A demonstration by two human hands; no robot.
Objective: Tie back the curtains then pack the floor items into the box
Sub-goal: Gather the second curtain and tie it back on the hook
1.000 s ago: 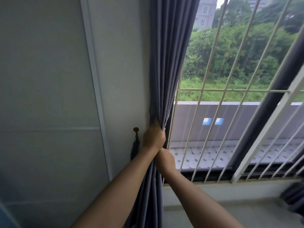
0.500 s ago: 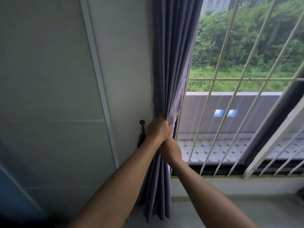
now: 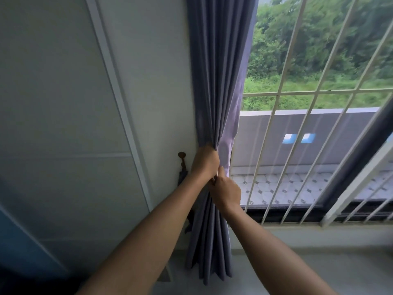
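Note:
A grey-purple curtain (image 3: 217, 71) hangs gathered at the left edge of the window. My left hand (image 3: 204, 162) is closed around the bunched folds at mid height. Just below it, my right hand (image 3: 226, 191) grips the same bundle, and the two hands touch. A dark wall hook with a round knob (image 3: 181, 155) sits on the wall to the left of my left hand, with a dark tie-back strap (image 3: 182, 175) hanging from it. The curtain's hem ends near the floor. No box or floor items are in view.
White window bars (image 3: 276, 116) run across the glass to the right of the curtain. A dark window frame (image 3: 359, 158) slants at the right. A pale panelled wall (image 3: 63, 124) fills the left side. The sill (image 3: 319, 233) lies below the window.
The view has tilted down and shifted left, showing more of the curtain's hem. Both hands keep their hold on the gathered curtain; my right hand has come around more to the front of the bundle.

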